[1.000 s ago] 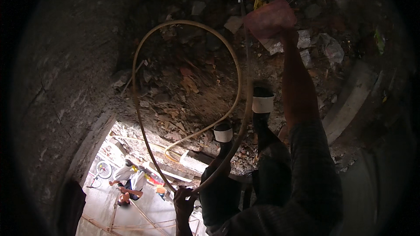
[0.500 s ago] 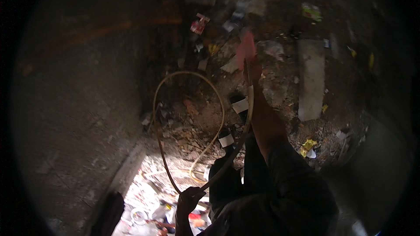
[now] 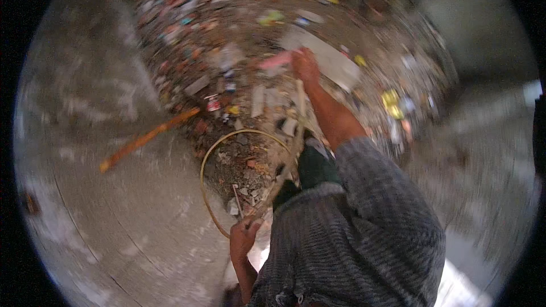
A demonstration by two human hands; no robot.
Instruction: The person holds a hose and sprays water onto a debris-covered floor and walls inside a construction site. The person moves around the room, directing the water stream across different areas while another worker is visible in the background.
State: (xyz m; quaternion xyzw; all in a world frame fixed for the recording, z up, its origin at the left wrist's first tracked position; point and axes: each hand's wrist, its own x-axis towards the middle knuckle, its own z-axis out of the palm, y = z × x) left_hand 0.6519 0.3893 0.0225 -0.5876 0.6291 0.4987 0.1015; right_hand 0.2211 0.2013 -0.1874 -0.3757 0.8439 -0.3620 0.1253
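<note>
A thin yellowish hose [image 3: 244, 131] hangs in a round loop between my hands. My left hand [image 3: 243, 237], low in the view, is closed round it. Farther out, my right hand [image 3: 306, 69] is closed on a flat pink piece [image 3: 277, 60], with the pale end of the hose running down from beneath that hand. Motion blur hides what the pink piece is and whether it is joined to the hose.
Rubble and litter cover the ground round my feet. A pale slab [image 3: 327, 59] lies beyond my right hand. An orange-brown pole [image 3: 151, 139] lies to the left, by a bare concrete surface [image 3: 125, 210]. A grey wall [image 3: 483, 153] rises on the right.
My view has swung round, so the slab and pole appear in new places, and the picture is brighter. Both hands keep hold; the pink piece now points left instead of away.
</note>
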